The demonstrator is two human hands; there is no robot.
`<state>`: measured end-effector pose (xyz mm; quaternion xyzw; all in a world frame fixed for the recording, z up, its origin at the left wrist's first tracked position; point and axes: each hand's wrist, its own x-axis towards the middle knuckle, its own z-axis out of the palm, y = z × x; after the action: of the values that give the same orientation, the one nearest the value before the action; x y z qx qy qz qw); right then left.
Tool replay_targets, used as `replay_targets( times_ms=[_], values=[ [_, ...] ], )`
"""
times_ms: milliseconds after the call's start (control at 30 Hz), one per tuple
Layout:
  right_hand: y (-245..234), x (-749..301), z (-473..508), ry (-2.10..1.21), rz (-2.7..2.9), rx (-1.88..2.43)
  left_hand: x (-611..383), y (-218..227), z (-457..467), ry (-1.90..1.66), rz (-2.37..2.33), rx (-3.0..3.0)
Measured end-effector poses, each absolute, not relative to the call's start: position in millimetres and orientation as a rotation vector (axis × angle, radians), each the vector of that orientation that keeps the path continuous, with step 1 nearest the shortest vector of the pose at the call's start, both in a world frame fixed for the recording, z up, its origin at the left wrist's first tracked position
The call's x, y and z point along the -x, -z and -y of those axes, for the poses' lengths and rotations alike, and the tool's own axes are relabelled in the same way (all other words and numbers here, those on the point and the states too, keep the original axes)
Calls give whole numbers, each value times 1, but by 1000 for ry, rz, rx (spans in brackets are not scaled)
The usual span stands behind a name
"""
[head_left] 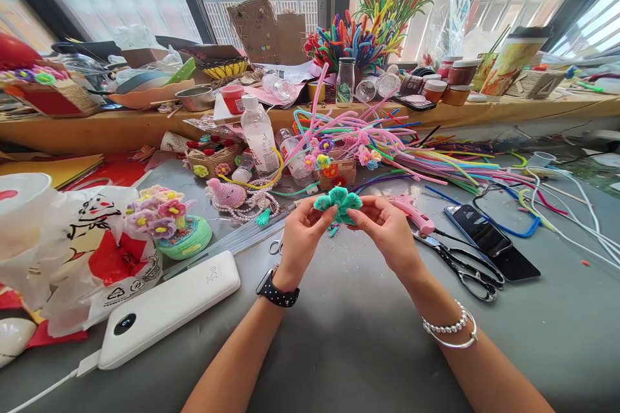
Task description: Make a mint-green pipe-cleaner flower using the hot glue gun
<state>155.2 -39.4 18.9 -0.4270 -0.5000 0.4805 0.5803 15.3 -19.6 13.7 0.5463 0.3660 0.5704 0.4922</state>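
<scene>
Nearest me: both forearms [246,355] in from the bottom edge, black watch [283,297] on the left wrist, silver bracelets [448,328] on the right. Past them, left grip [305,229] and right grip [385,229], each pinching one side of a green flower [338,203], thumbs on the near face, other fingers partly hidden behind. Flower sits mid-view between the hands and looks held above the tabletop [339,348].

Handling, my judgement: it looks soft and fuzzy, so I'd want light, matched pressure from both sides. Thumbs close to the petal bases, not the tips, or petals could flatten or twist. Make any bend small, one side at a time, other hand as anchor.

Direction: petals fan left, right and away from me; open face seems turned up at my camera. No single tip leads. Longest visible spread runs left to right, hand to hand. Thumbs cover part of the lower edge, so full outline unclear.

Right of the right hand: pink glue gun [414,213], scissors [465,264]. Farther: small woven basket [336,174], heap of fuzzy stems [421,148], then the brown ledge [145,132].
</scene>
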Motion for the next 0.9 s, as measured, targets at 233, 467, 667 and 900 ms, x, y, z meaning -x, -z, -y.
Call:
replay_targets(
  times_ms=[233,467,667,900],
  values=[
    [-17,-155,39,-1104,1180,1030,-16,-14,21,-1354,-903,-1359],
    [-18,-155,40,-1102,1164,1035,-17,-13,21,-1346,-888,-1354],
    [-19,-154,40,-1100,1159,1032,-17,-14,21,-1359,-878,-1367],
    [-19,-154,40,-1079,1178,1050,-17,-14,22,-1348,-885,-1366]
  ],
)
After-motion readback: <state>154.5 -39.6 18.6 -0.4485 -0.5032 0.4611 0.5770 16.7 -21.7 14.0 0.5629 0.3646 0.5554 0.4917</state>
